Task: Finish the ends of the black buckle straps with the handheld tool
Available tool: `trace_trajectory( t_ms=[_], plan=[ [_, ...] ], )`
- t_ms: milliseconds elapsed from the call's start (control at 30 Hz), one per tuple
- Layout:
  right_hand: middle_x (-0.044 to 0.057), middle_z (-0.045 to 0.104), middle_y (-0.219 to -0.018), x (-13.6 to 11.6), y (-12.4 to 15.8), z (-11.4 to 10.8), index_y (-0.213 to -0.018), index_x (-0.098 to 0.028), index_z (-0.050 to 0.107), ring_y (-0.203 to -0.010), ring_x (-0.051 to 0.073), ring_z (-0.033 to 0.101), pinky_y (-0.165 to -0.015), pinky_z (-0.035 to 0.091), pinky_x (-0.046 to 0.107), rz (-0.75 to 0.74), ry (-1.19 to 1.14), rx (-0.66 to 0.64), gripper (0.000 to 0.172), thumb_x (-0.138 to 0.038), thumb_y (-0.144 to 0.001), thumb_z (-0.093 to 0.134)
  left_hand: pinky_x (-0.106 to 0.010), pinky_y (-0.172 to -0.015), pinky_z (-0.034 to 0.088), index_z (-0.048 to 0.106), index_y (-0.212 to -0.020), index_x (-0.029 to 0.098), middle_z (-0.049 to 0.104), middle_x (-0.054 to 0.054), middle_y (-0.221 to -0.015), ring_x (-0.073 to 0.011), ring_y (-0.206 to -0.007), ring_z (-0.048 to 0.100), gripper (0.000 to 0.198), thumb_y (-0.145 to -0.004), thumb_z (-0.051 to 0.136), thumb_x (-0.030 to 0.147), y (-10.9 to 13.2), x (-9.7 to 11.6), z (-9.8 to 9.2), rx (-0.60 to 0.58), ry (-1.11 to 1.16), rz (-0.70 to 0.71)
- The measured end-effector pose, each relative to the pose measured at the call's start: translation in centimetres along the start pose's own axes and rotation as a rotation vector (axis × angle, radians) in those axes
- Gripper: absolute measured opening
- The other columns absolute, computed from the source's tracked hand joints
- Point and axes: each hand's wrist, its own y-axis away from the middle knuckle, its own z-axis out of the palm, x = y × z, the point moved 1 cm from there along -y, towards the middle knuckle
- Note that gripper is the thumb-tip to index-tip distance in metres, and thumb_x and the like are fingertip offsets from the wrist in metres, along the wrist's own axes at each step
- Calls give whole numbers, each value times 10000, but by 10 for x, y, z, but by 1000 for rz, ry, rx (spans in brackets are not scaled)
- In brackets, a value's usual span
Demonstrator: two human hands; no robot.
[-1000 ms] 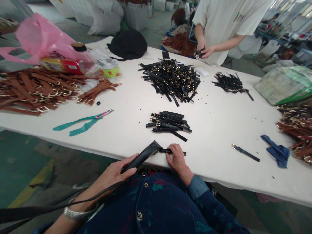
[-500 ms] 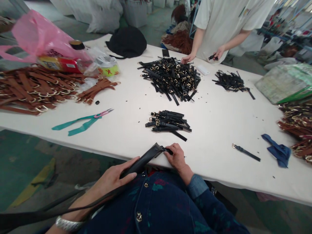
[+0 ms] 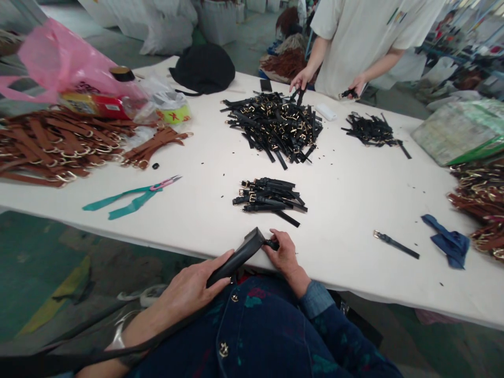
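Note:
My left hand (image 3: 195, 283) is closed round a wide black strap piece (image 3: 240, 253) that slants up to the white table's near edge (image 3: 220, 247). My right hand (image 3: 284, 254) pinches a small black buckle strap (image 3: 271, 243) against the tip of that piece. Just beyond my hands lies a small heap of black buckle straps (image 3: 270, 198). A larger heap of the same straps (image 3: 273, 125) sits farther back.
Teal-handled snips (image 3: 132, 197) lie at left, with brown straps (image 3: 59, 144) and a pink bag (image 3: 69, 60) behind. A single black strap (image 3: 396, 244) and blue cloth (image 3: 447, 242) lie at right. A person in a white shirt (image 3: 362, 37) reaches a hand (image 3: 301, 80) into the big heap.
My right hand has drawn the small strap left, into the tip of the wide piece. My left hand slid up along that piece. The other person's hand moved onto the big heap.

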Motion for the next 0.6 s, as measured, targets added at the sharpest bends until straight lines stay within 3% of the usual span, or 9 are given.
trace_trajectory(
  t_ms=[167,467,600],
  plan=[
    [63,645,-917,-3,0,-4,-1274,-192,545,-857,215,575,-830,518,391,8,-24,-26,534,-258,-762,681,-448,-1062,443,399,-1485,289,539,-31,-1436,-311,-1261,563,648,-864,493,452,4,5,-1,-31,-43,-29],
    [83,650,-963,-8,2,-8,-1357,-162,482,-874,220,588,-838,528,392,12,3,-11,624,-215,-758,647,-435,-970,499,373,-1498,260,635,-90,-1339,-317,-1144,647,651,-879,516,401,-21,23,14,60,-4,-11],
    [58,657,-904,-8,4,-7,-1362,-181,479,-843,212,596,-818,528,380,52,0,-9,640,-196,-751,670,-395,-1032,461,433,-1467,207,587,-79,-1395,-300,-1232,588,640,-879,508,449,-24,19,7,75,87,-23]
  ],
)
